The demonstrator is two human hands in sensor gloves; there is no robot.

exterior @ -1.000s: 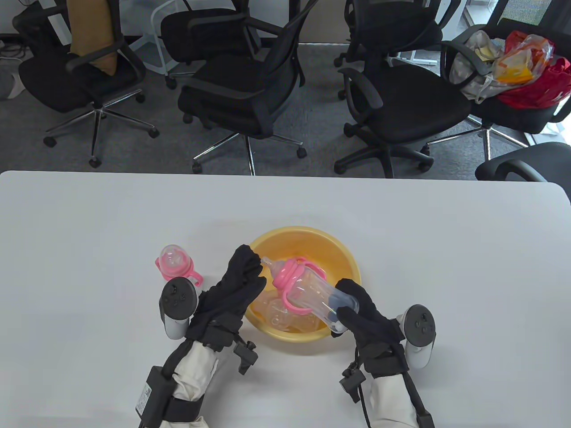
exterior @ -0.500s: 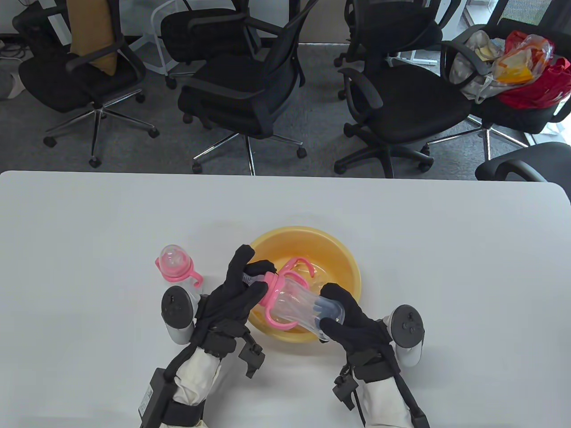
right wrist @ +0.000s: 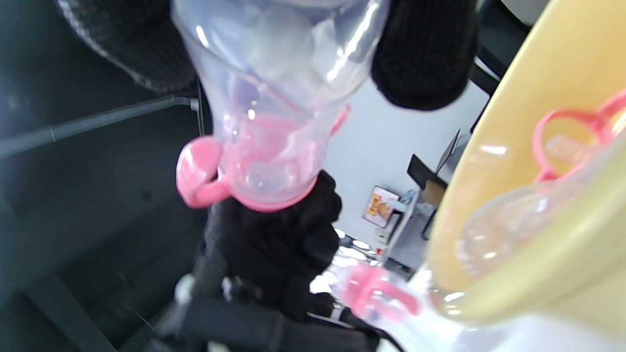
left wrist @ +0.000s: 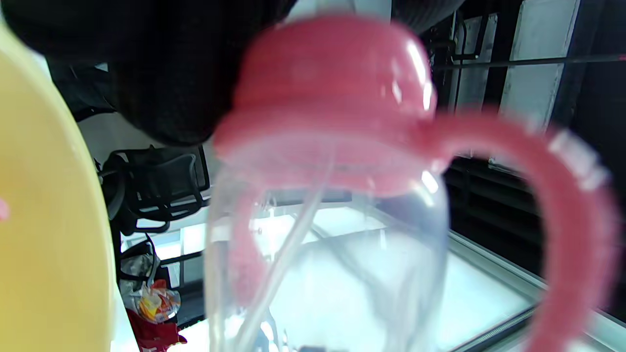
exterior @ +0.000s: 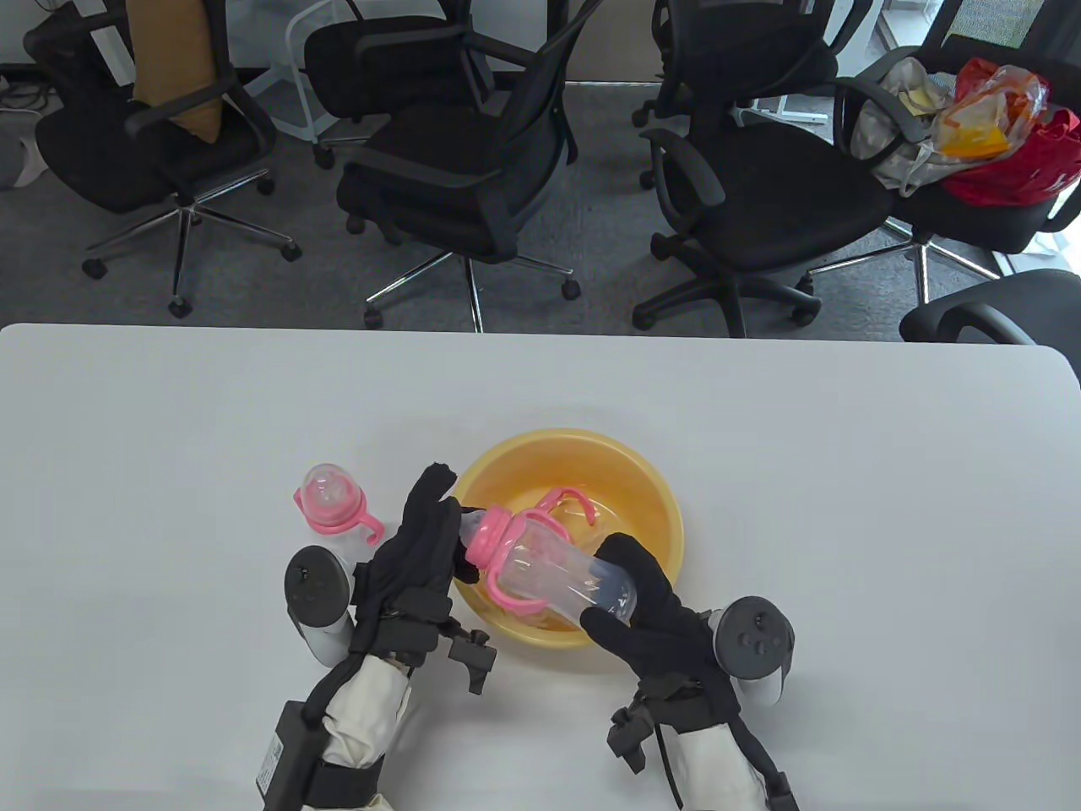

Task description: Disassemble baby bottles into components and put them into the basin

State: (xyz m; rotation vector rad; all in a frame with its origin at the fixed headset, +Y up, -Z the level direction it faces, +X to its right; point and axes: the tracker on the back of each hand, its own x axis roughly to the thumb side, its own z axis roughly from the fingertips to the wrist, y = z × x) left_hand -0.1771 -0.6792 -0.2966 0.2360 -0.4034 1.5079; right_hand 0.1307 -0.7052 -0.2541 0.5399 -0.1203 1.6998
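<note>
A clear baby bottle (exterior: 553, 574) with a pink collar (exterior: 490, 534) and pink handles lies tilted in the air over the near-left part of the yellow basin (exterior: 663, 498). My left hand (exterior: 446, 541) holds its teat end, fingers curled against the collar (left wrist: 332, 98). My right hand (exterior: 627, 596) grips the bottle's clear base (right wrist: 274, 73) from below and right. A second bottle (exterior: 331, 505), pink collar and clear dome cap on, stands on the table left of the basin, beyond my left hand. Loose clear pieces and a pink ring (right wrist: 567, 142) lie in the basin (right wrist: 533, 161).
The white table (exterior: 844, 507) stretches wide on both sides of the basin. Several black office chairs (exterior: 473, 169) stand on the floor beyond the far edge. One chair at the far right carries bags (exterior: 988, 127).
Both hands and the bottle have shifted left and toward me. My left hand, open beside the teat a second ago, has closed round that end of the bottle.
</note>
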